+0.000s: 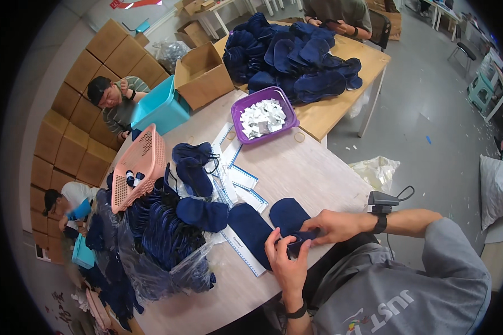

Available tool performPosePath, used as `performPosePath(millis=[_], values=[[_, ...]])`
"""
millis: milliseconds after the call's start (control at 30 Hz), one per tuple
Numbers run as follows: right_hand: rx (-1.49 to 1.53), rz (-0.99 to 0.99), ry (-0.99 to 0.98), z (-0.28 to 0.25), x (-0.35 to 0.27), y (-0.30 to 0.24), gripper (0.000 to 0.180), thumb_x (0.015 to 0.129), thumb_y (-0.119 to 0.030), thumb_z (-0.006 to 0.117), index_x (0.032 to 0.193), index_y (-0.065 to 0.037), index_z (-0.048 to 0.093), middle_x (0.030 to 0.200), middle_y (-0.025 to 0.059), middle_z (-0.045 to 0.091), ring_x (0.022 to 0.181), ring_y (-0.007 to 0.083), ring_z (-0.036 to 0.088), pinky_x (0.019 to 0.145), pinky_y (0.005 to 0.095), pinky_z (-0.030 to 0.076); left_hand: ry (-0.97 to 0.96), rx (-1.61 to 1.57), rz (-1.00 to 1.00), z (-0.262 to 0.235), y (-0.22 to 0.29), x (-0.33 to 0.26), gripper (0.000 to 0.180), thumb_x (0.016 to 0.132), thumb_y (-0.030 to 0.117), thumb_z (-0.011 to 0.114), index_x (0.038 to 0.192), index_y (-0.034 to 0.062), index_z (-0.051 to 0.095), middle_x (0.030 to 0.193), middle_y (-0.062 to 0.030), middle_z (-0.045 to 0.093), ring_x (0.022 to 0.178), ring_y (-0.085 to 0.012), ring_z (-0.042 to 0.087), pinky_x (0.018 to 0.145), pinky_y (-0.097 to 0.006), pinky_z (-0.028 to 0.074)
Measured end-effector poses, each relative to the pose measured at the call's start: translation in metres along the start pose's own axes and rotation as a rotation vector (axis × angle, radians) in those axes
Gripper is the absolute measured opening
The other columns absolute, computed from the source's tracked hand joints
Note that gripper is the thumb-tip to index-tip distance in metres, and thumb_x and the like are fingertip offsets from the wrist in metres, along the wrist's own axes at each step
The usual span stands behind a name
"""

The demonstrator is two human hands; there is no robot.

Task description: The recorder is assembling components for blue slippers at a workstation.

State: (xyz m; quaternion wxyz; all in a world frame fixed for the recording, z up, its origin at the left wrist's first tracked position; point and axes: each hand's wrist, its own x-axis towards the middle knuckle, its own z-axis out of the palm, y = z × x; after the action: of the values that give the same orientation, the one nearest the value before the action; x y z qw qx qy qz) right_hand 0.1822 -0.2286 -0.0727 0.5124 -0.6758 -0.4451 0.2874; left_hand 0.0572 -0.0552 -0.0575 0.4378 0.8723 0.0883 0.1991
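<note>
Both hands, left hand (285, 258) and right hand (336, 226), pinch a navy sleep mask (274, 223) at the table's near edge (341, 184), bare tabletop beyond it.

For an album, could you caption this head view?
Both hands, left and right, pinch a navy eye mask on a wooden table.

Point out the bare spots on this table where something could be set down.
Bare wood lies between the purple tray, the table's right edge and the dark blue mask in both hands. A second patch is the near corner below the plastic bag of masks. The left half is crowded.
</note>
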Motion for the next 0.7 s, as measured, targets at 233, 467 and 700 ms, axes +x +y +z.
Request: performPosePath(millis=[233, 467, 700], values=[[-0.052, 0.088, -0.062, 0.003, -0.003, -0.003, 0.039, 0.093, -0.015, 0.075, 0.127, -0.001, 0.063, 0.098, 0.0203, 0.072, 0.077, 0.0341, 0.066, 0.074, 0.0417, 0.052, -0.033, -0.331, 0.046, -0.008, -0.001, -0.004, 0.028, 0.086, 0.018, 0.086, 0.091, 0.0033, 0.063, 0.132, -0.0201, 0.061, 0.123, -0.0310, 0.059, 0.100, -0.041, 0.049], [-0.165, -0.160, 0.108, 0.009, -0.012, -0.018, 0.040, 0.088, -0.008, 0.075, 0.125, -0.003, 0.062, 0.115, 0.0163, 0.068, 0.105, 0.0353, 0.066, 0.085, 0.0434, 0.054, 0.003, -0.325, 0.058, 0.009, 0.005, -0.026, 0.037, 0.077, 0.010, 0.093, 0.100, 0.0025, 0.065, 0.117, -0.0165, 0.069, 0.104, -0.0306, 0.067, 0.091, -0.040, 0.054], [-0.294, -0.375, 0.098, 0.002, -0.021, -0.020, 0.031, 0.092, -0.009, 0.071, 0.122, -0.001, 0.065, 0.118, 0.0135, 0.067, 0.113, 0.0334, 0.064, 0.106, 0.0479, 0.051, -0.040, -0.014, 0.138, -0.002, -0.010, -0.038, 0.033, 0.078, 0.000, 0.085, 0.108, -0.0011, 0.070, 0.099, -0.0148, 0.071, 0.092, -0.0322, 0.068, 0.082, -0.039, 0.055]])
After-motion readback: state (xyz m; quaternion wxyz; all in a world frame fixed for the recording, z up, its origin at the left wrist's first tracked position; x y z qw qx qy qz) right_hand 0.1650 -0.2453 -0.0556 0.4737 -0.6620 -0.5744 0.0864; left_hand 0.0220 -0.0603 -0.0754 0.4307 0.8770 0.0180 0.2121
